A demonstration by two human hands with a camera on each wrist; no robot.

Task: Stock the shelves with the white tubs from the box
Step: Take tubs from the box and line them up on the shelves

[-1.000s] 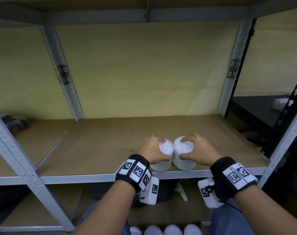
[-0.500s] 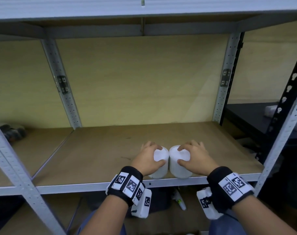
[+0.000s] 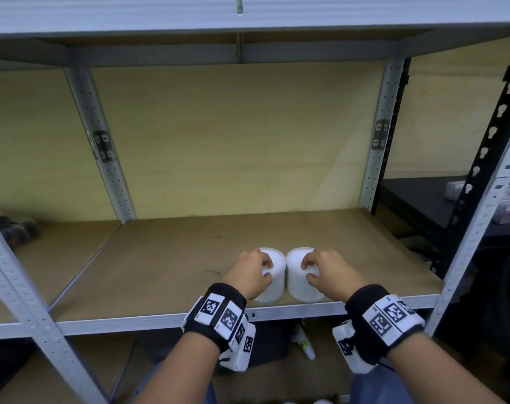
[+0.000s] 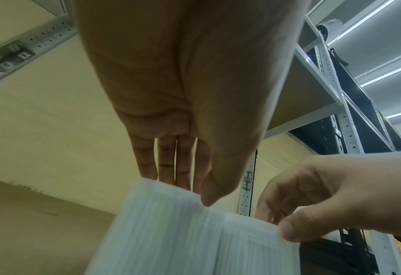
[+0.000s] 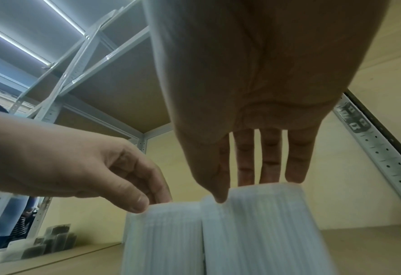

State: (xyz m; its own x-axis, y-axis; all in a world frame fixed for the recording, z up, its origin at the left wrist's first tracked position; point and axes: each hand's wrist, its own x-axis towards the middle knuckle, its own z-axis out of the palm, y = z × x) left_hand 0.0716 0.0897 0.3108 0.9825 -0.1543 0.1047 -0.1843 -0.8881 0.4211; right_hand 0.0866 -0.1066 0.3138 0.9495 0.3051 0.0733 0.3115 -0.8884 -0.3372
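Observation:
Two white tubs stand upright and touching near the front edge of the brown shelf board (image 3: 175, 266): the left tub (image 3: 272, 287) and the right tub (image 3: 298, 284). My left hand (image 3: 266, 269) hovers over the left tub, only its fingertips and thumb tip touching the lid. My right hand (image 3: 307, 269) rests the same way on the right tub. In the left wrist view, my left hand (image 4: 187, 186) points nearly straight fingers down at the tub (image 4: 159, 232). The right wrist view shows my right hand (image 5: 242, 186) likewise over its tub (image 5: 265, 232). Neither hand wraps a tub.
Grey perforated uprights (image 3: 108, 170) frame the bay, with a shelf beam overhead. Dark items (image 3: 13, 228) lie in the left bay. A black rack (image 3: 457, 188) stands to the right. A small bottle (image 3: 304, 342) lies on the lower shelf. Bare board extends behind the tubs.
Both hands gripped the tubs round their tops; now the fingers have loosened and lifted onto the lids. The tubs stay side by side on the shelf.

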